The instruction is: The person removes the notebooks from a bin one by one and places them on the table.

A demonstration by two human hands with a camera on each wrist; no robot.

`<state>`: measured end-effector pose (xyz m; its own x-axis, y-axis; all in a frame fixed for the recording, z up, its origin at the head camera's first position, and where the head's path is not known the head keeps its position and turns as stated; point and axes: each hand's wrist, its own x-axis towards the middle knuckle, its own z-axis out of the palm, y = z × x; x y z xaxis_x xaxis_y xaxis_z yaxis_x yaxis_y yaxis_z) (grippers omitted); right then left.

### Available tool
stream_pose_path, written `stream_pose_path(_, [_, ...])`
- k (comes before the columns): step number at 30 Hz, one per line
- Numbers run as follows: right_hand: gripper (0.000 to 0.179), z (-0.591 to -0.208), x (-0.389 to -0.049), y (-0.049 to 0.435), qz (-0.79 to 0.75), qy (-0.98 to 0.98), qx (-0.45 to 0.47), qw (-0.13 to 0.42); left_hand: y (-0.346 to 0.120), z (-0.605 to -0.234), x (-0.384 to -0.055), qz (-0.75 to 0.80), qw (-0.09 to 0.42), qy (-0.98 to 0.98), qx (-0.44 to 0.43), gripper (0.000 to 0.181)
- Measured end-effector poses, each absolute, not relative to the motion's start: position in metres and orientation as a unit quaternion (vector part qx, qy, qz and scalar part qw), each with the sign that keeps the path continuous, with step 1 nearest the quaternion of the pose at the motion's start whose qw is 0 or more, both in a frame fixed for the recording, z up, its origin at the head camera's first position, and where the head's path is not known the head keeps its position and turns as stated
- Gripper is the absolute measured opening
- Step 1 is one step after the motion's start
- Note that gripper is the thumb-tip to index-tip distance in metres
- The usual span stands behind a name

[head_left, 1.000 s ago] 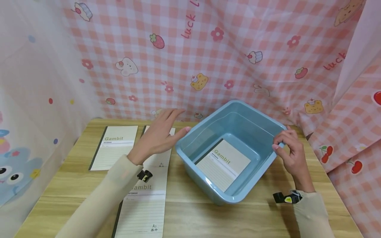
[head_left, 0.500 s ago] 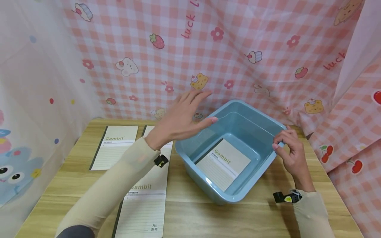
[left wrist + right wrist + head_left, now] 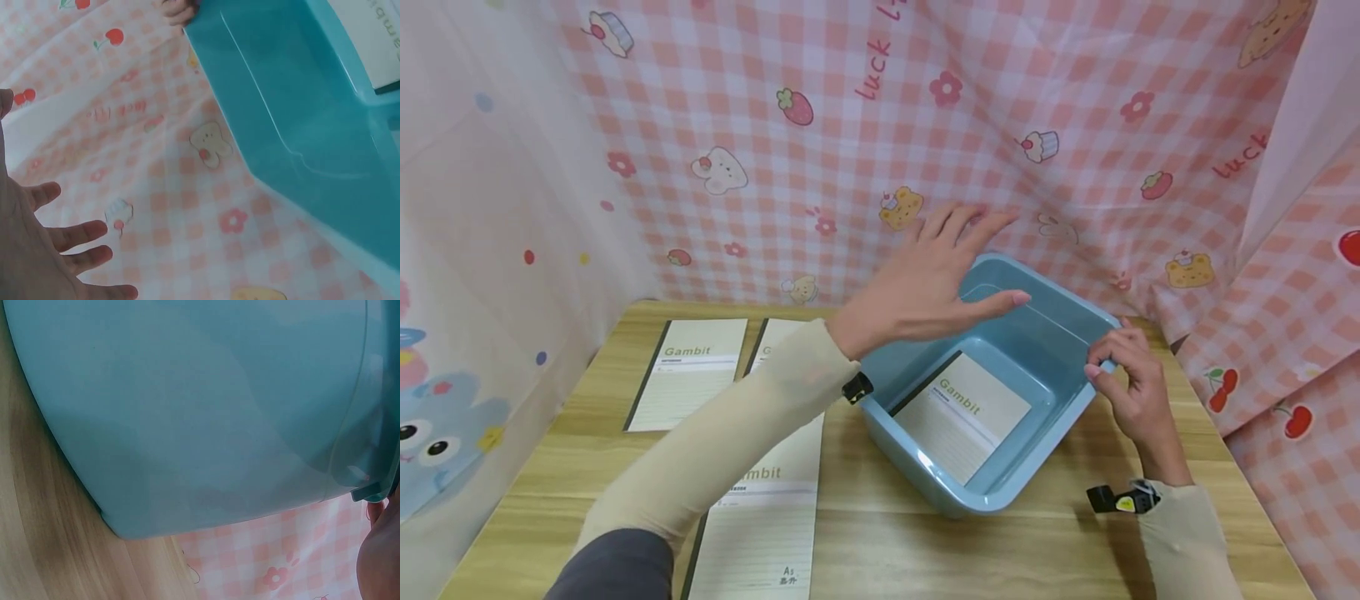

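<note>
A blue plastic basin [image 3: 910,446] stands on the wooden table, turned at an angle. Inside it a "Gambit" notebook [image 3: 966,412] lies flat, cover up. My right hand [image 3: 1135,387] grips the basin's right rim, fingers curled over the edge. Above the basin's far left side hovers my left hand [image 3: 925,287], its fingers spread and holding nothing. In the left wrist view the spread fingers [image 3: 81,237] of that hand are apart from the basin [image 3: 294,125]. The right wrist view shows the basin's outer wall [image 3: 187,425] close up.
On the table's left [image 3: 572,442] lie a notebook [image 3: 688,375], a second one [image 3: 767,333] partly behind my left arm, and a third [image 3: 760,533] nearer the front. A pink checked curtain [image 3: 820,150] hangs behind the table.
My left hand has moved right and upward, from beside the basin's left rim to above the basin. The right hand, basin and notebooks have stayed put.
</note>
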<state>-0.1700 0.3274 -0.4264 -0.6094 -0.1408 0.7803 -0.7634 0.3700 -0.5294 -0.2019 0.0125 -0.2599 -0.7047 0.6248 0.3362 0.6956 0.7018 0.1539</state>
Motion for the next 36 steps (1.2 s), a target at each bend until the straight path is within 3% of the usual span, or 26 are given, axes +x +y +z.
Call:
stream_pose_path(19, [0.014,-0.428,-0.170,0.329,0.477,-0.764,0.291,0.324,0.082,-0.294,-0.224,-0.108,0.103,-0.910,-0.386,0.089])
stream_pose_path(36, [0.014,-0.426,-0.169,0.329,0.475,-0.768,0.287,0.320,0.103,-0.368,-0.241,-0.006,0.042,-0.916,-0.399,0.087])
